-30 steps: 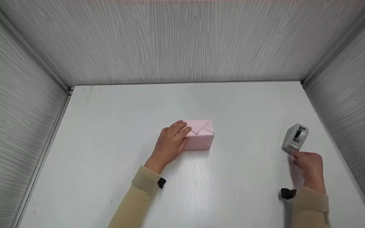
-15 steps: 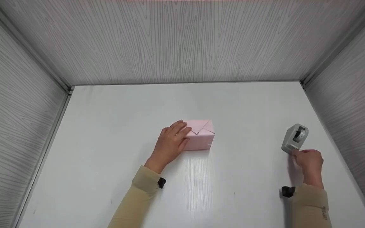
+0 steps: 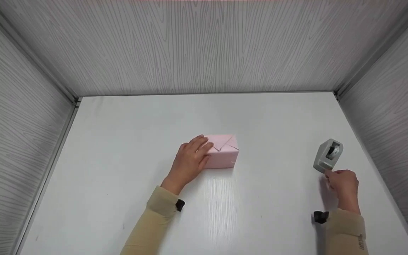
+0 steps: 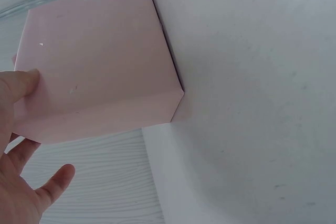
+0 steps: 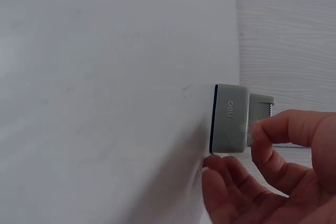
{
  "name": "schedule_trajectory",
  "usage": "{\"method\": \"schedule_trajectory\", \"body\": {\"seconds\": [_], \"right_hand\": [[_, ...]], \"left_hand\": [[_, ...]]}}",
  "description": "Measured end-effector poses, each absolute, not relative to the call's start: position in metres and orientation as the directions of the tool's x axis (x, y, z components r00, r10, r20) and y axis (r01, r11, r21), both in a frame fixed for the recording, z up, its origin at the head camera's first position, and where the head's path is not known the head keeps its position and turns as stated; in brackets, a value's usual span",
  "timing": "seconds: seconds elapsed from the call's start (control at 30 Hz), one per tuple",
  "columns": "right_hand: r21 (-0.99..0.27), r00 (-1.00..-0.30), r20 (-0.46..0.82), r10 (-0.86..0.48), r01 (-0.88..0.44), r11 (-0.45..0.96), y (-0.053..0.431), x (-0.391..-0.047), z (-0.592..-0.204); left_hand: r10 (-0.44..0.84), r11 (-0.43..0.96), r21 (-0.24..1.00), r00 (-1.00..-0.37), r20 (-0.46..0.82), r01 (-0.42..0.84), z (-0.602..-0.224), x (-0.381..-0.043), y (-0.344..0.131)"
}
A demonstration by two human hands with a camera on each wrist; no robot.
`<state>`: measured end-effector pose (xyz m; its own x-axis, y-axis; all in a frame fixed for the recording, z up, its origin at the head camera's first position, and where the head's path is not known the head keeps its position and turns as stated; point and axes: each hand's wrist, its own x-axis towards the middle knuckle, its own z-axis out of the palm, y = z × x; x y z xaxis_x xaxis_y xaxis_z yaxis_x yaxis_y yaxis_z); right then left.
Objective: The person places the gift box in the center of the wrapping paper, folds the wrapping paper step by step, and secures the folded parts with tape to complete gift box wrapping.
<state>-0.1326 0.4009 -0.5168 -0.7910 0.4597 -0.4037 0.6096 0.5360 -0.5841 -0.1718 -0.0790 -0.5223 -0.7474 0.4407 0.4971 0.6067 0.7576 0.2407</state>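
Note:
In the head view my left hand (image 3: 188,161) holds a pink paper-wrapped box (image 3: 225,157) at its left end, fingers over the top and thumb against the near side. Folded flaps meet in a point on the box's top. The left wrist view shows the thumb pressed to one pink face (image 4: 100,51), other fingers behind the box. Far to the right, my right hand (image 3: 344,184) is at the near end of a grey tape dispenser (image 3: 328,156). Its thumb and forefinger pinch the clear tape (image 5: 254,129) beside the toothed cutter; the remaining fingers are bent below the dispenser.
Both things stand on a white table (image 3: 147,124), with grey wood-grain panels (image 3: 204,49) rising at the back and on both sides. The dispenser is near the table's right edge. Dark wrist cameras (image 3: 321,216) sit at both sleeve cuffs.
My right hand has moved slightly toward the dispenser, then a little back toward me, fingertips staying at its near end. My left hand and the box keep their place.

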Motion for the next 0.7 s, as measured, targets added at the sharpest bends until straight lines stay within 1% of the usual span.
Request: {"method": "schedule_trajectory", "body": {"seconds": [0.13,0.27,0.43,0.53,0.7], "right_hand": [[-0.632,-0.813,-0.450,0.369,0.582,0.512,0.390,-0.131,-0.514],[-0.729,-0.869,-0.434,0.239,0.494,0.473,0.369,-0.133,-0.513],[-0.818,-0.928,-0.359,0.095,0.362,0.446,0.336,-0.135,-0.513],[-0.857,-0.948,-0.316,0.030,0.299,0.420,0.316,-0.135,-0.513],[-0.927,-0.972,-0.219,-0.083,0.181,0.330,0.282,-0.137,-0.510]], "left_hand": [[0.444,0.754,0.236,-0.741,0.504,0.613,-0.522,-0.172,-0.080],[0.440,0.753,0.235,-0.735,0.516,0.615,-0.523,-0.172,-0.080],[0.438,0.757,0.225,-0.732,0.521,0.614,-0.523,-0.172,-0.080],[0.438,0.759,0.221,-0.732,0.522,0.612,-0.523,-0.171,-0.080],[0.437,0.751,0.227,-0.725,0.533,0.620,-0.522,-0.171,-0.080]]}}
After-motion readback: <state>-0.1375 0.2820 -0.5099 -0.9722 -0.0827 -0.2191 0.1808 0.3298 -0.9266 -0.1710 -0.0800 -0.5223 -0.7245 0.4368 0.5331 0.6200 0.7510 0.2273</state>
